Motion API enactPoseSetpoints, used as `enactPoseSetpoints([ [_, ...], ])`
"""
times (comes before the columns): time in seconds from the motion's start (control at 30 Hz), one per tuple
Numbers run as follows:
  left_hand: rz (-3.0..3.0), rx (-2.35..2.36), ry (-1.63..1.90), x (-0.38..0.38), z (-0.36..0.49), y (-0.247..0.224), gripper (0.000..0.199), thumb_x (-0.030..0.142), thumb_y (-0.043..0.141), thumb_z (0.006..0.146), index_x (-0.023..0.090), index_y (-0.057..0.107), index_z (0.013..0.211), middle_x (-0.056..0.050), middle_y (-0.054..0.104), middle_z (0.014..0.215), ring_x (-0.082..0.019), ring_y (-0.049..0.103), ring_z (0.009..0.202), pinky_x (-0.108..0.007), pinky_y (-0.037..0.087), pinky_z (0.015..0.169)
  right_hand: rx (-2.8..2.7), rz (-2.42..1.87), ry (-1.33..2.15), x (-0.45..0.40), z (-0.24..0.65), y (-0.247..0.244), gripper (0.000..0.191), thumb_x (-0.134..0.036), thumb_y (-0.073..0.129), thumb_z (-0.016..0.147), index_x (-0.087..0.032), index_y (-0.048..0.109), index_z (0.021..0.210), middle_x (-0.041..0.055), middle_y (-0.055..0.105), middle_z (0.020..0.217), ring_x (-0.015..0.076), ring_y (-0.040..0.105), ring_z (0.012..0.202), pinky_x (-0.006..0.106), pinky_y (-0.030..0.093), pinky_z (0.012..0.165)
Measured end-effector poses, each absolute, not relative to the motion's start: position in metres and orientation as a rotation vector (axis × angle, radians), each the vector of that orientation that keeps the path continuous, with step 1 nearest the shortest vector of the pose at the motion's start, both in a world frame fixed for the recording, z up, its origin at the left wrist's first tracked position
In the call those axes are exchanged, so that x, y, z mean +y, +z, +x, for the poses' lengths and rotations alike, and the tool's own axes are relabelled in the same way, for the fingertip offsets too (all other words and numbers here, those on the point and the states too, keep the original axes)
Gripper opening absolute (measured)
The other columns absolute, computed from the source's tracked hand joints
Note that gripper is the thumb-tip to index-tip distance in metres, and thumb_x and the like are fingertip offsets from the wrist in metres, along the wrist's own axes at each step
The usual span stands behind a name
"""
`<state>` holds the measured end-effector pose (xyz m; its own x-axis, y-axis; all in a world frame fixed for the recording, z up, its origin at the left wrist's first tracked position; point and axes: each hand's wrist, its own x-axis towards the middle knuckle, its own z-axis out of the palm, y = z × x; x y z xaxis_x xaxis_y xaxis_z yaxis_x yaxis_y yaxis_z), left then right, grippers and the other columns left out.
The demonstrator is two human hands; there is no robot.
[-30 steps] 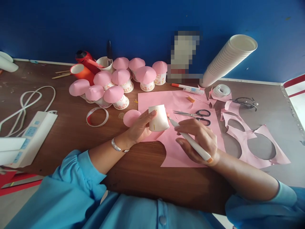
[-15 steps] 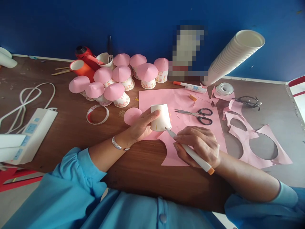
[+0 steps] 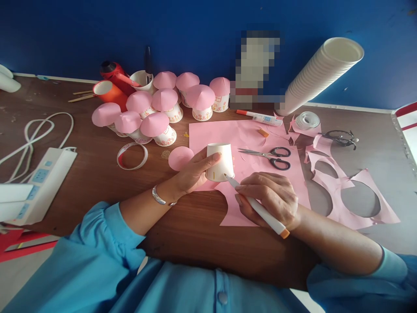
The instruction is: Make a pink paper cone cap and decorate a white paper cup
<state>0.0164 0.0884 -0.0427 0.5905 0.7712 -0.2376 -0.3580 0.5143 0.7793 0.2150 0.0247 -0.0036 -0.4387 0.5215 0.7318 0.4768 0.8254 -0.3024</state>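
Observation:
My left hand (image 3: 195,170) is wrapped round an upside-down white paper cup (image 3: 222,162), thumb across its front, other fingers mostly hidden behind. A short yellow mark shows near the cup's rim. In my right hand (image 3: 272,198) is a white marker (image 3: 265,216) with an orange end, its tip at the cup's lower front. Beneath and beyond the cup lies pink paper (image 3: 260,132), with black-handled scissors (image 3: 272,155) on it. A pink disc (image 3: 180,158) rests beside my left hand.
Several decorated cups with pink cone tops (image 3: 200,98) stand behind. Further right are a leaning stack of cups (image 3: 321,71), clear tape (image 3: 306,121), glasses (image 3: 340,138) and paper offcuts (image 3: 342,184). A tape ring (image 3: 145,157) and power strip (image 3: 48,182) lie to the left.
The marker tip and my right hand have shifted slightly left along the cup's lower edge. A small mark now shows at the tip. The view has moved a little.

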Motion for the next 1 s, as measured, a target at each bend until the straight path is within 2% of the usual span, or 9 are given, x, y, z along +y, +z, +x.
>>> enactPoseSetpoints([
  [0.2, 0.785, 0.631, 0.721, 0.0889, 0.0163, -0.0445, 0.043, 0.053, 0.077, 0.084, 0.022, 0.070, 0.112, -0.008, 0.073, 0.106, -0.028, 0.068, 0.103, -0.042, 0.053, 0.091, -2.106, -0.728, 0.046, 0.0247, 0.2139, -0.0036, 0.013, -0.008, 0.064, 0.089, -0.016, 0.059, 0.098, 0.0013, 0.066, 0.070, 0.0146, 0.064, 0.058, 0.027, 0.054, 0.050],
  [0.57, 0.775, 0.657, 0.712, 0.0881, 0.0167, -0.0422, 0.045, 0.054, 0.079, 0.081, 0.023, 0.070, 0.111, -0.006, 0.072, 0.104, -0.029, 0.067, 0.104, -0.040, 0.053, 0.086, -2.117, -0.733, 0.047, 0.0250, 0.2132, -0.0020, 0.013, -0.008, 0.063, 0.089, -0.017, 0.060, 0.098, 0.0008, 0.067, 0.070, 0.0140, 0.065, 0.057, 0.026, 0.054, 0.050],
  [0.83, 0.753, 0.646, 0.724, 0.0882, 0.0176, -0.0425, 0.044, 0.053, 0.081, 0.080, 0.023, 0.070, 0.110, -0.007, 0.073, 0.105, -0.028, 0.069, 0.101, -0.038, 0.054, 0.083, -2.118, -0.751, 0.044, 0.0252, 0.2127, -0.0021, 0.014, -0.008, 0.063, 0.089, -0.018, 0.060, 0.098, -0.0002, 0.067, 0.072, 0.0137, 0.066, 0.059, 0.025, 0.055, 0.051],
  [1.0, 0.738, 0.649, 0.727, 0.0876, 0.0175, -0.0417, 0.048, 0.050, 0.082, 0.081, 0.019, 0.069, 0.116, -0.007, 0.072, 0.104, -0.026, 0.068, 0.101, -0.036, 0.054, 0.083, -2.128, -0.748, 0.034, 0.0254, 0.2126, -0.0023, 0.013, -0.008, 0.064, 0.089, -0.017, 0.061, 0.097, 0.0007, 0.068, 0.071, 0.0139, 0.066, 0.059, 0.026, 0.056, 0.051],
])
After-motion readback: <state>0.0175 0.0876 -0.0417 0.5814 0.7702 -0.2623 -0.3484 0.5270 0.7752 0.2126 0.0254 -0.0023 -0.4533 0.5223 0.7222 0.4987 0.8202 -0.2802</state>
